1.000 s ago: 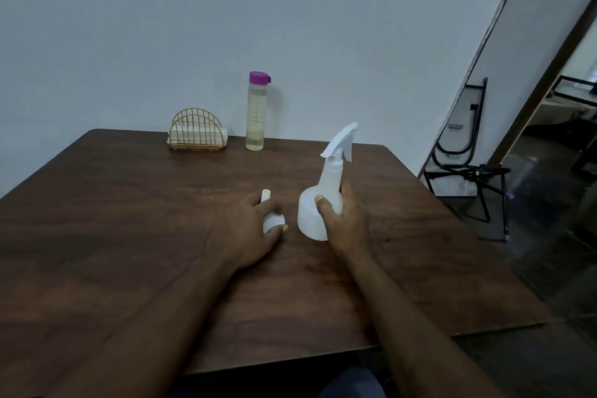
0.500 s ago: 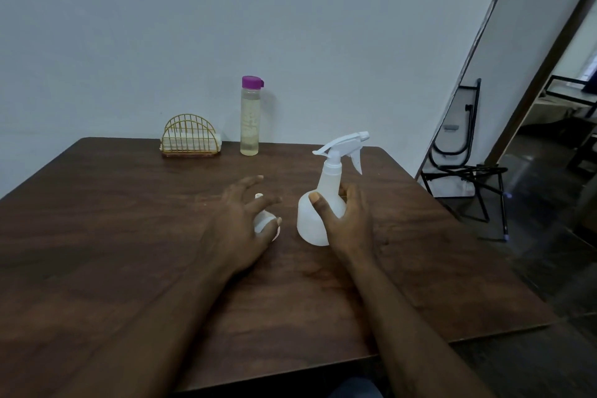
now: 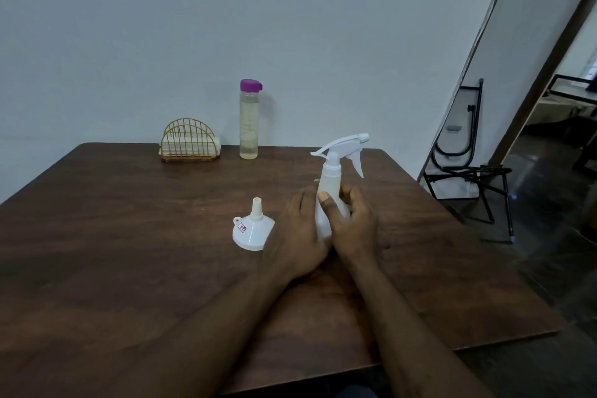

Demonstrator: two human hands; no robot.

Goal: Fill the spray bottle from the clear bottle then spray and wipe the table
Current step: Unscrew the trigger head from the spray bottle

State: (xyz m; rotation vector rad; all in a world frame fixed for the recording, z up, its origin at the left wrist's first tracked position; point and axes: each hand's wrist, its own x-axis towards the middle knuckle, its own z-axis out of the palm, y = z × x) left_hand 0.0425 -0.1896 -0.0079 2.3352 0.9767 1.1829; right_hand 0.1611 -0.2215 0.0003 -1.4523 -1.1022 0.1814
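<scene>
Nearest us, the left hand (image 3: 292, 236) has let go of the funnel (image 3: 250, 231) and come across to the spray bottle (image 3: 332, 171). Its fingers lie against the bottle's left side, but we cannot tell whether they curl behind it. The right hand (image 3: 353, 229) keeps its grip, thumb on the front and fingers wrapped round the back. With both hands now on the bottle, we judge that unscrewing the trigger head (image 3: 345, 144) comes next, since it is still on.

The spray bottle is smooth, matte white plastic, wide at the base and narrow at the neck, and stands upright mid-table. The funnel, glossy white with a small sticker, rests mouth down, spout up, just beside the left hand. The table (image 3: 129, 252) is dark wood with visible grain. At its far edge stands the clear bottle (image 3: 248, 126), a slim cylinder of pale yellowish liquid with a purple cap (image 3: 250, 86) still closed, beside a gold wire napkin holder (image 3: 189, 139).
</scene>
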